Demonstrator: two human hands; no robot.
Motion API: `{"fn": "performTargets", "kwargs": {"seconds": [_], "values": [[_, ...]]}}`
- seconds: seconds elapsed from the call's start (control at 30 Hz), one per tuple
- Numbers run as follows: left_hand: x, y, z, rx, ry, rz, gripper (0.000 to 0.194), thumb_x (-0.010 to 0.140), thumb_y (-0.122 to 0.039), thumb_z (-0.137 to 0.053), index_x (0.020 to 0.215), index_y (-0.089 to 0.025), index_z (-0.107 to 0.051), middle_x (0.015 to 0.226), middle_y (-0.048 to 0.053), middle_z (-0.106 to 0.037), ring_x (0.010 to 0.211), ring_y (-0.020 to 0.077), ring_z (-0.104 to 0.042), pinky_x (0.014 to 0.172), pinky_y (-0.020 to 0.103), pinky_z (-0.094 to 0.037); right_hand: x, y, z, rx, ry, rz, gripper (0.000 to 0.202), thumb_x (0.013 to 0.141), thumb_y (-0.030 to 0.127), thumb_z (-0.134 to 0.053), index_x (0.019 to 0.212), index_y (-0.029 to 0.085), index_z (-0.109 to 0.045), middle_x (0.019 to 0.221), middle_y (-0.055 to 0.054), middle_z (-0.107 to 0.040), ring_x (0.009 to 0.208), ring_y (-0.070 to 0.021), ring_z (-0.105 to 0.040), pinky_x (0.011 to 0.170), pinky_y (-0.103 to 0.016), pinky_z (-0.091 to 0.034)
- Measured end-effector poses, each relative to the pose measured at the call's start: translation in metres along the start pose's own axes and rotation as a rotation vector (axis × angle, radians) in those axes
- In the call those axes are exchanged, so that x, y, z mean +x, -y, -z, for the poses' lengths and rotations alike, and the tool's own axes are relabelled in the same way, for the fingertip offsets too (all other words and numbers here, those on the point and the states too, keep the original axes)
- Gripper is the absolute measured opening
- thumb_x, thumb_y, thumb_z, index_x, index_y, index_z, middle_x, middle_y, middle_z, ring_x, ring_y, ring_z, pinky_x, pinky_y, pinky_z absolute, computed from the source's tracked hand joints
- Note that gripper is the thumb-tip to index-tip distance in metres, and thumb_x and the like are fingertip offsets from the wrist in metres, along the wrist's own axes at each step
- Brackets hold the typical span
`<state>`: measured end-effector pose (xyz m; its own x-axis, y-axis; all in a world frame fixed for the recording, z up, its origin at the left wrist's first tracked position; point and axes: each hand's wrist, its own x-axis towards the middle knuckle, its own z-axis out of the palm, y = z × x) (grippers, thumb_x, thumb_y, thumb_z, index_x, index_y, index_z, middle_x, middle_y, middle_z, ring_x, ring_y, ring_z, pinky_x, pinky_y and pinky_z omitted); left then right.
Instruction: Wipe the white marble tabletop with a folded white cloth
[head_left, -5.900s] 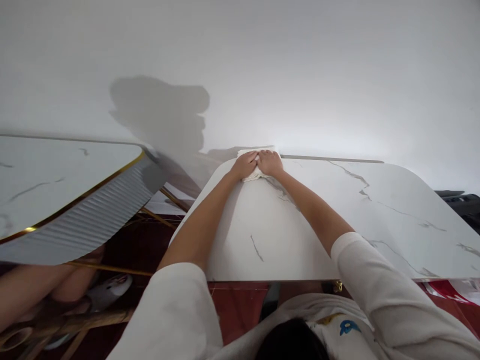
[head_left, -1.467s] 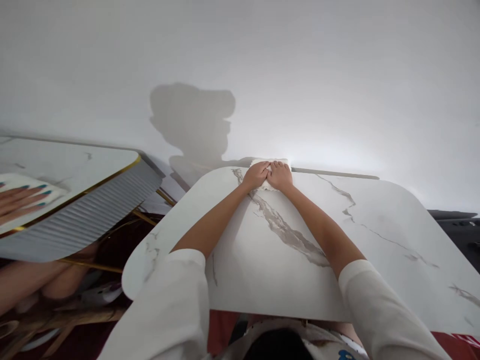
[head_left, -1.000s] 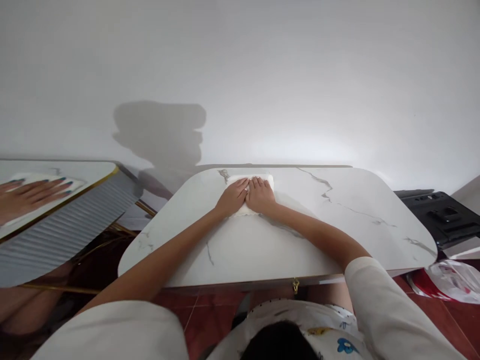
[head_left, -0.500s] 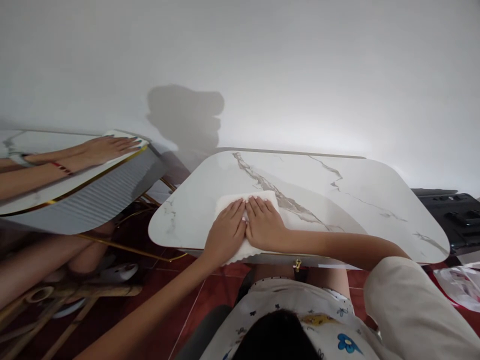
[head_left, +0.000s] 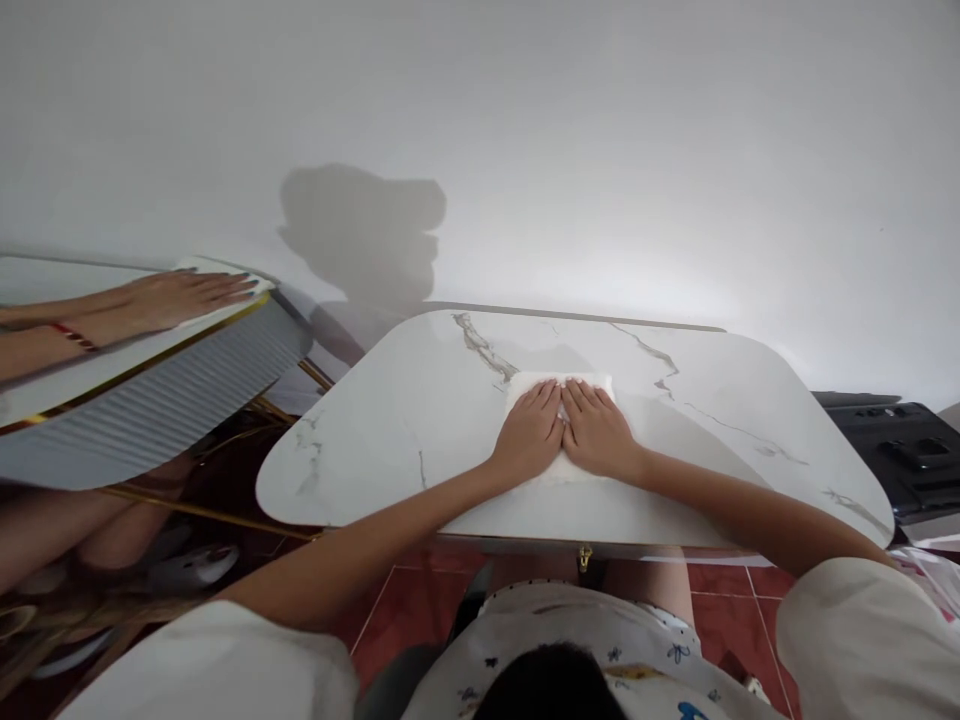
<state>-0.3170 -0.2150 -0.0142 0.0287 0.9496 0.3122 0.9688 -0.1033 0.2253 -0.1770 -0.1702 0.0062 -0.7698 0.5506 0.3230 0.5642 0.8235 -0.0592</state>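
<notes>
Both of my hands lie flat, side by side, on a white cloth near the middle of a white marble-patterned tabletop. The fingers of my left hand are stretched out and point away from me. Beside it, my right hand rests the same way, its thumb close to the left thumb. Palms press down on the cloth, and its far edge shows past the fingertips. Brown-grey veins run across the tabletop around it.
At the left, another person's hands rest on a white cloth on a second table with a ribbed grey side. A black appliance stands right of my table. Behind is a pale wall; below, red floor tiles.
My two hands and the cloth have slid to the right and a little farther from the tabletop's near edge. My view has shifted slightly too.
</notes>
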Motion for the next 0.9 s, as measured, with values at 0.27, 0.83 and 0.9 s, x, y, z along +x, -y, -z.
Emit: {"fn": "performTargets", "kwargs": {"seconds": [0.27,0.83,0.9], "values": [[0.080,0.033,-0.021,0.022,-0.116,0.006,0.050,0.087,-0.018,-0.031,0.131,-0.001,-0.048,0.139,0.019,-0.049,0.133,0.0258,-0.041,0.113,0.041,-0.031,0.071,-0.052,-0.018,-0.067,0.073,0.013,0.054,0.093,0.022,-0.030,0.141,-0.002,-0.038,0.147,-0.018,-0.039,0.137,-0.0272,-0.033,0.112,-0.040,-0.023],[0.193,0.095,-0.033,-0.032,-0.135,0.020,0.035,0.086,-0.012,-0.033,0.107,-0.011,-0.060,0.116,0.014,-0.063,0.112,0.0239,-0.055,0.103,0.037,-0.039,0.183,-0.114,-0.058,-0.004,0.064,-0.082,0.051,0.093,0.022,-0.031,0.139,0.004,-0.041,0.146,-0.014,-0.043,0.135,-0.0244,-0.035,0.110,-0.038,-0.024],[0.195,0.095,-0.031,-0.042,-0.140,0.038,0.032,0.086,-0.012,-0.033,0.101,-0.014,-0.061,0.108,0.012,-0.065,0.106,0.0237,-0.058,0.099,0.036,-0.042,0.186,-0.116,-0.060,-0.001,0.042,-0.082,0.049,0.092,0.021,-0.031,0.137,0.004,-0.044,0.143,-0.014,-0.046,0.132,-0.0242,-0.038,0.108,-0.038,-0.027]]}}
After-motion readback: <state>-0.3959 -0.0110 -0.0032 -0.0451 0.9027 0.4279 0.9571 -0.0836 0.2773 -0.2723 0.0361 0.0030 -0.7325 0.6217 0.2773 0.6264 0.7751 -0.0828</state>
